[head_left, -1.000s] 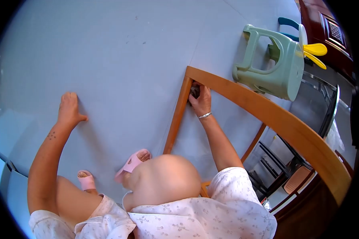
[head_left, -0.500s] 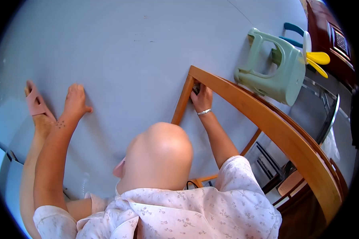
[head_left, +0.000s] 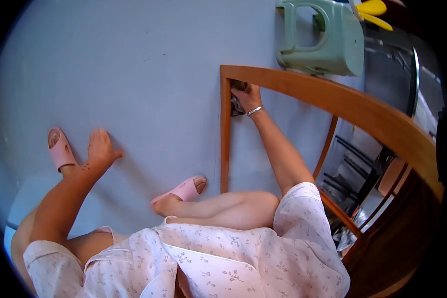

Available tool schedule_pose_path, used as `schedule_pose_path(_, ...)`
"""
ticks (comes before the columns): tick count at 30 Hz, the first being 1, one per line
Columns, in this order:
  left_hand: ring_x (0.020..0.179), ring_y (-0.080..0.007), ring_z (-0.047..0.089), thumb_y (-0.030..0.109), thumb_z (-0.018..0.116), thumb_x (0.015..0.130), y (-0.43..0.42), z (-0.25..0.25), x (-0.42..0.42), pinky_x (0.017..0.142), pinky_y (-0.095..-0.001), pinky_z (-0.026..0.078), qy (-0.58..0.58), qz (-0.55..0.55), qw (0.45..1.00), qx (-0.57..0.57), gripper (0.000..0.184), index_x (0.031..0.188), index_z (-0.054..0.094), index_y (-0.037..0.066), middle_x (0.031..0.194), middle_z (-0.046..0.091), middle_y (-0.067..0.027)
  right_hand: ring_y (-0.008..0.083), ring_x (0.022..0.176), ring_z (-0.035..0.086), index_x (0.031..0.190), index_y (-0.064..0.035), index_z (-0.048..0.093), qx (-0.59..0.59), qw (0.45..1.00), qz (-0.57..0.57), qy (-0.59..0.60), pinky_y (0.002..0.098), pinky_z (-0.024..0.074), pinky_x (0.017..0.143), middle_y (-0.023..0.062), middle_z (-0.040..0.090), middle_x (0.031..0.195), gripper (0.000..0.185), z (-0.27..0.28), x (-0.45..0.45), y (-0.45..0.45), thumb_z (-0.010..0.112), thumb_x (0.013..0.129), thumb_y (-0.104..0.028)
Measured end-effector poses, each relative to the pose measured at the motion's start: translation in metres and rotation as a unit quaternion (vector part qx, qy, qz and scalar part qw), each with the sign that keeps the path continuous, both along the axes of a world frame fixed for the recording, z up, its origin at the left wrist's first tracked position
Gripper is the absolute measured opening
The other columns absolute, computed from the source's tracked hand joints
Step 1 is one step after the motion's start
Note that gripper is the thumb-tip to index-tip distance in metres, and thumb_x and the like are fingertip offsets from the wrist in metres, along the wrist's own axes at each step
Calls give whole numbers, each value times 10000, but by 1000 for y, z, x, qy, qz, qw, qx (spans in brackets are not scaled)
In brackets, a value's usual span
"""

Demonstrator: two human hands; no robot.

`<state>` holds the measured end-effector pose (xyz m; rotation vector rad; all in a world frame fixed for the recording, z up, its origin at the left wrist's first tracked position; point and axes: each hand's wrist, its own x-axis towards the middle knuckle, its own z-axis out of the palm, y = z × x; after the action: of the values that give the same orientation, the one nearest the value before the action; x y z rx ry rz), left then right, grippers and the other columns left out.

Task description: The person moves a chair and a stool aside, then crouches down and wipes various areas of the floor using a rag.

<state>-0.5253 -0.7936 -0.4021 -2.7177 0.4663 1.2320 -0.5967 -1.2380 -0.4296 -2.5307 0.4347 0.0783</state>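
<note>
My right hand reaches into the corner of a brown wooden furniture frame. Its fingers are closed around a dark grey crumpled thing, possibly a cloth, partly hidden by the hand and the wood. A silver bracelet circles that wrist. On the other side, my left hand is low over the blue-grey floor, palm down and holding nothing. Its thumb sticks out away from the fingers. Near it is my foot in a pink slipper.
Beyond the frame's rail lies a green plastic stool on its side, with a yellow-bladed object by it. A second pink slipper is on my other foot. Black metal bars show through the frame at right.
My view has shifted, and my raised knee has swung down to the right, revealing the second slipper. More of the crumpled thing shows below my right hand, still in the frame's corner.
</note>
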Motion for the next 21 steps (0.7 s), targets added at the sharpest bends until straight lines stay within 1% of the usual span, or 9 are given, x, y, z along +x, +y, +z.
schedule_pose_path(1, 1081, -316, 496, 361, 878, 575, 0, -1, 4, 882, -366, 482, -7, -14, 1000, -2, 741, 1066, 472, -18, 1084, 506, -172, 257, 871, 634, 1042, -48, 585, 252, 957, -139, 23, 355, 514, 755, 112, 639, 947, 351, -5, -4, -5, 703, 712, -47)
schedule_pose_path(2, 1069, -314, 512, 430, 845, 606, 1, -2, 8, 885, -371, 477, 12, -44, 999, 13, 748, 1081, 496, -30, 1074, 530, -172, 219, 841, 640, 1066, -48, 583, 487, 833, -261, 38, 331, 523, 716, 93, 643, 926, 358, -10, -11, -7, 691, 725, -23)
schedule_pose_path(4, 1057, -312, 528, 500, 811, 637, 0, -7, 20, 888, -376, 473, 30, -89, 995, 29, 767, 1096, 519, -41, 1064, 555, -172, 148, 839, 635, 1081, -59, 546, 549, 775, -312, -15, 298, 534, 717, 56, 631, 925, 348, -7, -31, -1, 684, 764, -19)
schedule_pose_path(6, 974, -306, 582, 577, 747, 676, -11, -17, 42, 874, -380, 473, 244, -9, 963, 113, 765, 1060, 577, -62, 979, 612, -173, 154, 852, 639, 1089, -60, 513, 663, 683, -303, -40, 311, 542, 753, 61, 630, 970, 355, 15, -40, 6, 682, 779, -12)
schedule_pose_path(10, 836, -299, 617, 447, 763, 726, -15, -1, 66, 770, -388, 499, 266, -15, 963, 44, 538, 930, 594, -21, 851, 643, -163, 160, 939, 621, 1203, -39, 496, 723, 637, -261, -53, 319, 530, 824, 73, 614, 1055, 422, 68, -18, 45, 671, 819, -56)
schedule_pose_path(12, 845, -330, 615, 364, 674, 811, -25, 18, 82, 763, -402, 492, 246, -176, 935, -184, 376, 890, 620, 0, 853, 645, -171, 161, 964, 613, 1235, -23, 480, 754, 611, -236, -49, 322, 520, 849, 77, 611, 1072, 446, 90, -5, 62, 658, 829, -68)
schedule_pose_path(14, 844, -335, 611, 321, 652, 828, -52, 53, 99, 757, -412, 490, 236, -214, 928, -191, 317, 884, 616, 11, 859, 645, -167, 162, 990, 605, 1268, -8, 464, 784, 583, -209, -45, 324, 511, 873, 81, 609, 1089, 471, 98, 5, 72, 645, 839, -79)
schedule_pose_path(16, 844, -339, 608, 278, 631, 845, -73, 69, 114, 752, -421, 487, 237, -258, 916, -197, 258, 877, 613, 22, 865, 646, -162, 167, 1020, 596, 1278, 15, 458, 680, 688, -251, -16, 326, 494, 905, 83, 606, 1111, 481, 96, 16, 86, 636, 843, -87)
schedule_pose_path(21, 948, -343, 585, 199, 574, 890, -110, 95, 124, 821, -413, 470, 219, -315, 883, -270, 207, 1005, 589, 27, 980, 621, -166, 175, 1020, 592, 1275, 3, 474, 674, 678, -281, -83, 322, 507, 875, 105, 598, 1111, 501, 114, 39, 121, 638, 805, -48)
